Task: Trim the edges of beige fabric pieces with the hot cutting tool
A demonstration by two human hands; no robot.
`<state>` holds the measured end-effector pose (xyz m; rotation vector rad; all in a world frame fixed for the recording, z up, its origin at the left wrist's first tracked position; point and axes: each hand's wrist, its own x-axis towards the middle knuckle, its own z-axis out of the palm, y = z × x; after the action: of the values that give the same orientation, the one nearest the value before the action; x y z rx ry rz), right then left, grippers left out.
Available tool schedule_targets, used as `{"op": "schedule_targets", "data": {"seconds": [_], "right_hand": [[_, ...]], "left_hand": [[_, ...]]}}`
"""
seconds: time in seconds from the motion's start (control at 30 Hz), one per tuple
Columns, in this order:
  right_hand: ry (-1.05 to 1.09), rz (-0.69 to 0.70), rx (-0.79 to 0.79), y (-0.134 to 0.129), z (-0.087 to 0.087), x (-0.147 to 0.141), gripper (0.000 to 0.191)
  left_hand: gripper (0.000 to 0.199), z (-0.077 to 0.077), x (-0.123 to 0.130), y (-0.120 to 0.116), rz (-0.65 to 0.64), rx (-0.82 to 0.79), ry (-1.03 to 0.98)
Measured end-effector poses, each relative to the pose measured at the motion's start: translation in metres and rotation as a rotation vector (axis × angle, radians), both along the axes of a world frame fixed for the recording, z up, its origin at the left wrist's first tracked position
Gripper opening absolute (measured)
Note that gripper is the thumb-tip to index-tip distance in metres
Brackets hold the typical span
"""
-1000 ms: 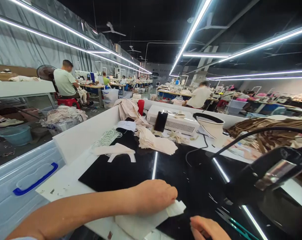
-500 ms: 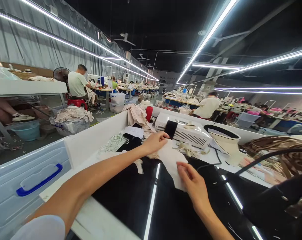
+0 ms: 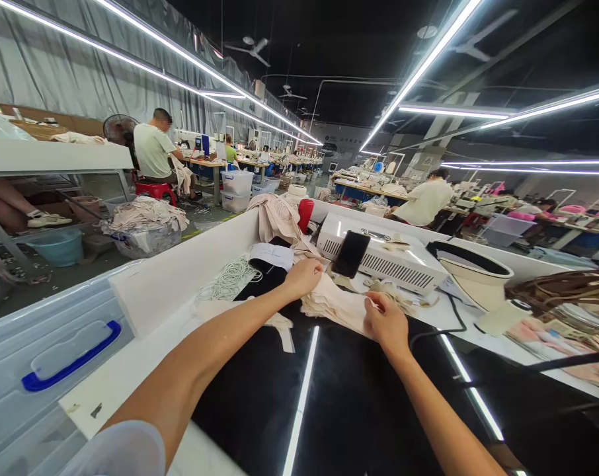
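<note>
Cream fabric pieces (image 3: 336,305) lie layered over the far part of the glossy black tabletop (image 3: 260,390). My left hand (image 3: 304,277) is closed at their upper left end, fingers pinched on the cloth. At the right end my right hand (image 3: 386,322) grips the edge between thumb and fingers. Just behind the cloth a black phone (image 3: 350,254) leans upright against a white vented machine (image 3: 399,261). Light fabric strips (image 3: 282,327) rest left of the pieces, below my left forearm.
Pale green cord (image 3: 233,277) and a white label band (image 3: 272,254) sit at left. Draped beige fabric (image 3: 277,218) and a red cone (image 3: 305,215) stand behind. A cream visor (image 3: 471,271) and brown straps (image 3: 562,291) are at right. A blue-handled plastic bin (image 3: 71,357) adjoins the table.
The fabric, earlier hanging down at a slant between my hands, now lies flatter over the layered pieces. My right hand has moved up and away from me. The camera view has shifted slightly.
</note>
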<state>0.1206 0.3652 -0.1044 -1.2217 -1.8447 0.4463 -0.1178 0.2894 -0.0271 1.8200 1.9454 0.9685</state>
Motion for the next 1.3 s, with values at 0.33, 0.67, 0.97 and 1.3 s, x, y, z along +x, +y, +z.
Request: {"op": "schedule_targets", "data": {"seconds": [0.33, 0.67, 0.97, 1.3], "right_hand": [[-0.050, 0.106, 0.133, -0.058, 0.020, 0.009, 0.045], [-0.044, 0.327, 0.009, -0.159, 0.020, 0.015, 0.030], [-0.019, 0.458, -0.131, -0.210, 0.020, 0.021, 0.029], [-0.001, 0.556, -0.336, -0.244, 0.024, 0.020, 0.033]], "left_hand": [[0.022, 0.022, -0.059, -0.090, -0.076, -0.176, 0.151], [0.020, -0.014, -0.071, -0.164, -0.180, -0.115, 0.310], [0.018, -0.021, -0.081, -0.168, -0.226, -0.063, 0.252], [0.027, 0.022, -0.061, -0.191, -0.130, 0.025, 0.009]]}}
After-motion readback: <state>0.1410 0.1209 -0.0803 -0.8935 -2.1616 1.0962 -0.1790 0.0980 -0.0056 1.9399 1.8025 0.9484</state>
